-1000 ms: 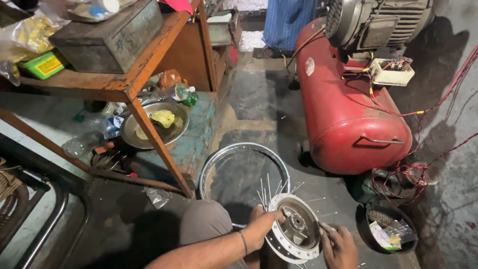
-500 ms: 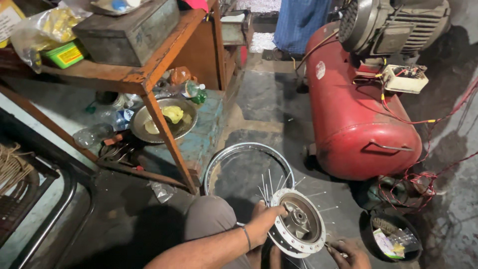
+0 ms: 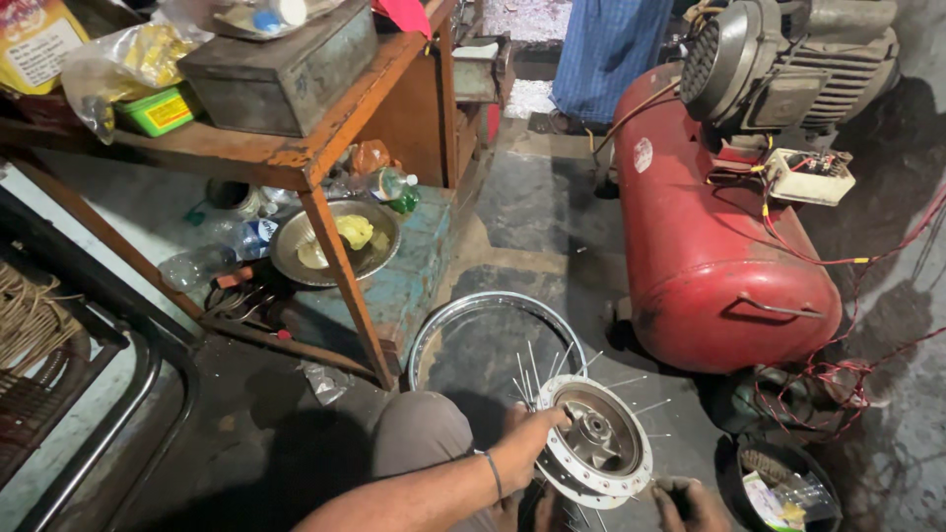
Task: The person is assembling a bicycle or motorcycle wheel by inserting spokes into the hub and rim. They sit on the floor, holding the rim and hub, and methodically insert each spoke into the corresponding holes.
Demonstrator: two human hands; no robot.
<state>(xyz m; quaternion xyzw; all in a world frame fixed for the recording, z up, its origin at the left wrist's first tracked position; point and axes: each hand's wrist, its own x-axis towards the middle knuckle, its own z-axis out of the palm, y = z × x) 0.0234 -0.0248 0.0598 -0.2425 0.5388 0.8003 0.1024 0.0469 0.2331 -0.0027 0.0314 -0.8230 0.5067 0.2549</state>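
Observation:
My left hand (image 3: 527, 443) grips the rim of a round metal wheel hub (image 3: 596, 441) held low in front of my knee. Several thin steel spokes (image 3: 631, 381) stick out of the hub in different directions. My right hand (image 3: 690, 502) sits at the bottom edge of the view, just right of the hub, fingers curled; what it holds is hidden. A bare chrome wheel rim (image 3: 493, 310) lies flat on the floor just beyond the hub.
A red air compressor tank (image 3: 709, 246) with a motor (image 3: 778, 59) on top lies to the right, red wires (image 3: 838, 384) trailing. A rusty metal table (image 3: 246, 148) with boxes stands left, a steel plate (image 3: 335, 241) and bottles beneath. A dark bowl (image 3: 778, 488) sits at lower right.
The view has tilted down and closed in on the hub. My right hand has dropped from the hub's right edge to below it. My left hand has kept its grip.

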